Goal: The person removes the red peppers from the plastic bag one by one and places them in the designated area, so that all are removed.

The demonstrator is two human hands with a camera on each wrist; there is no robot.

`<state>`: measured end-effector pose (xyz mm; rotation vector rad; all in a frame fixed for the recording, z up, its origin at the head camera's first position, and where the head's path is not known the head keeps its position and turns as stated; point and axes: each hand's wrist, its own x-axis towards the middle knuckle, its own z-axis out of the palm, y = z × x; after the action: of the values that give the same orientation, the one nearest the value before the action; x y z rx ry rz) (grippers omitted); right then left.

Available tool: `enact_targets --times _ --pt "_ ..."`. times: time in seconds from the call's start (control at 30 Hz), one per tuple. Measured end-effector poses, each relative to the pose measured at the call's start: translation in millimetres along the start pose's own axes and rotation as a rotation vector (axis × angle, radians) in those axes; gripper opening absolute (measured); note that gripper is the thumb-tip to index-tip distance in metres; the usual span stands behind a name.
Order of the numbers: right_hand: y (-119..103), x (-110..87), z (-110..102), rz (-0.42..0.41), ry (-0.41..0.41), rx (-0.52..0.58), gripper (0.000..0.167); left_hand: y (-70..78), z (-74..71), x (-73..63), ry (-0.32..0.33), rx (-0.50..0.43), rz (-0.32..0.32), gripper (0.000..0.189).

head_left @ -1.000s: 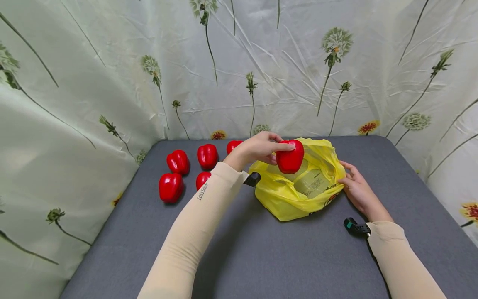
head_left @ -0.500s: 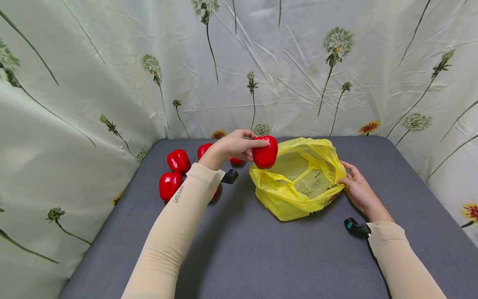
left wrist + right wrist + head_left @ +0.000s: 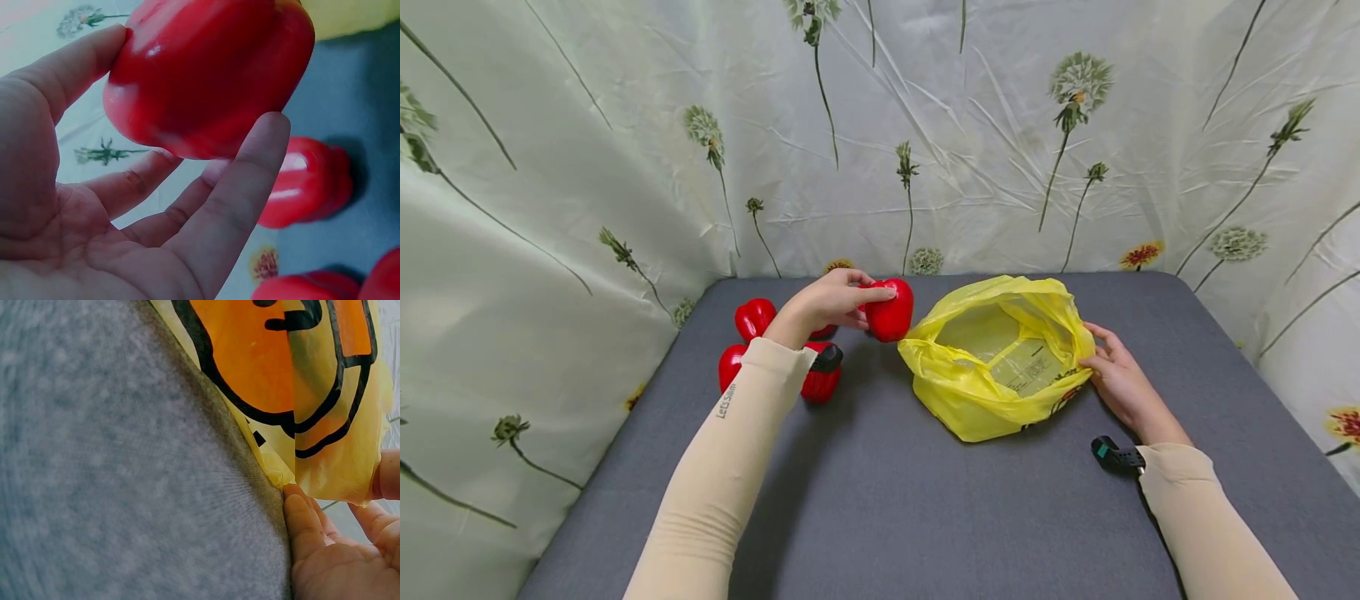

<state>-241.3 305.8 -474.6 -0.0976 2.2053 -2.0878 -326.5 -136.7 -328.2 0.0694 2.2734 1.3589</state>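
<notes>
A glossy red bell pepper [image 3: 891,310] is held between the thumb and fingers of my left hand [image 3: 827,304], above the table just left of the yellow plastic bag [image 3: 958,408]. Seen from the left wrist, the fingertips touch the sides of this bell pepper [image 3: 212,81], and other red peppers lie below it. My right hand [image 3: 1127,383] pinches the bag's right rim, keeping its mouth wide. Up close in the right wrist view, the thumb and fingers sit at the edge of the bag [image 3: 337,469], which carries an orange and black print.
More red bell peppers, including one at the back left [image 3: 755,319] and one nearer the middle [image 3: 822,379], lie on the grey table [image 3: 925,517], partly hidden by my left arm. A floral curtain [image 3: 985,142] hangs behind the table and along its left side.
My left hand has moved left with the bell pepper, from over the bag's mouth to beside the bag. My right hand and the bag have stayed in place.
</notes>
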Motion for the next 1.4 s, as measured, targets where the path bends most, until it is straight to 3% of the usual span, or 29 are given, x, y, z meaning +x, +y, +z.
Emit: enact_targets --times 0.4,0.63,0.73,0.9,1.17,1.4 --pt "2.3 2.6 0.7 0.032 0.001 0.003 0.066 -22.0 0.5 3.0 0.036 0.079 -0.074 0.064" --pt "3.9 1.3 -0.1 0.013 -0.004 0.007 0.061 -30.1 5.6 3.1 0.037 0.198 -0.069 0.069" --pt "2.9 1.8 -0.6 0.004 -0.005 0.032 0.06 -32.5 8.6 3.3 0.023 0.247 -0.057 0.063" --pt "1.6 1.4 -1.6 0.0 -0.006 0.01 0.058 -34.6 15.4 4.8 0.007 0.31 -0.048 0.04" --pt "1.5 0.9 -2.5 0.004 -0.013 -0.024 0.059 -32.2 23.8 9.5 0.019 0.403 -0.058 0.036" --pt "1.9 2.8 -1.9 0.015 -0.017 -0.029 0.06 -32.6 21.4 8.3 -0.002 0.432 -0.078 0.036"
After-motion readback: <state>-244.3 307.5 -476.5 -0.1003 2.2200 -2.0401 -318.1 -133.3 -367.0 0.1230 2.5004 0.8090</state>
